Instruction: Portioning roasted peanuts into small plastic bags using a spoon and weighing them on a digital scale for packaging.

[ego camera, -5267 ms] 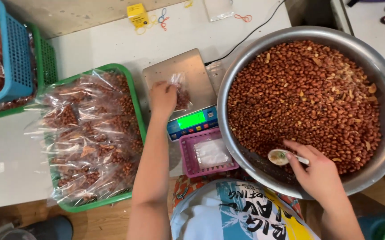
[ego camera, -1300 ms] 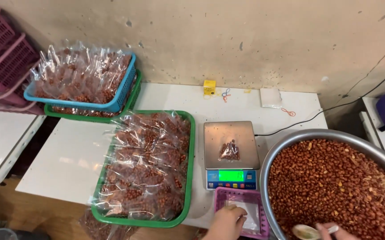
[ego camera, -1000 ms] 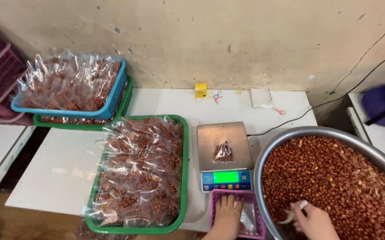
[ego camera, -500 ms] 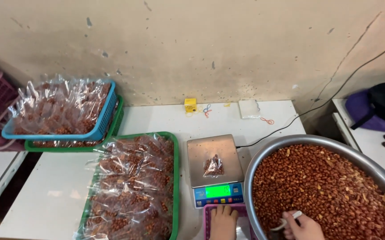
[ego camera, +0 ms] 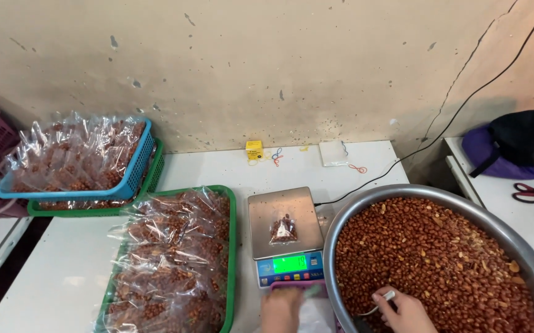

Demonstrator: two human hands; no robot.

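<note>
My right hand (ego camera: 405,311) grips a small spoon (ego camera: 379,301) whose bowl is dug into the peanuts (ego camera: 439,259) at the near side of a big steel bowl (ego camera: 348,213). My left hand (ego camera: 281,308) is motion-blurred at the bottom edge, over a pink basket (ego camera: 291,285) in front of the scale. A pale clear bag (ego camera: 314,314) lies right beside its fingers, and the blur hides whether they pinch it. On the steel platform of the digital scale (ego camera: 282,213) sits one small clear bag of peanuts (ego camera: 283,229), and the display glows green.
A green tray (ego camera: 232,240) heaped with filled peanut bags lies left of the scale. A blue basket (ego camera: 136,161) of more bags sits in a green basket at the back left. Against the wall lie a yellow box (ego camera: 254,149), rubber bands and a cable. Scissors (ego camera: 531,192) and a dark bag (ego camera: 517,145) are on the right.
The view tilted up from straight down to take in the wall. My left hand left the bag on the scale and went to the pink basket; now it blurs there. The right hand keeps the spoon in the peanuts.
</note>
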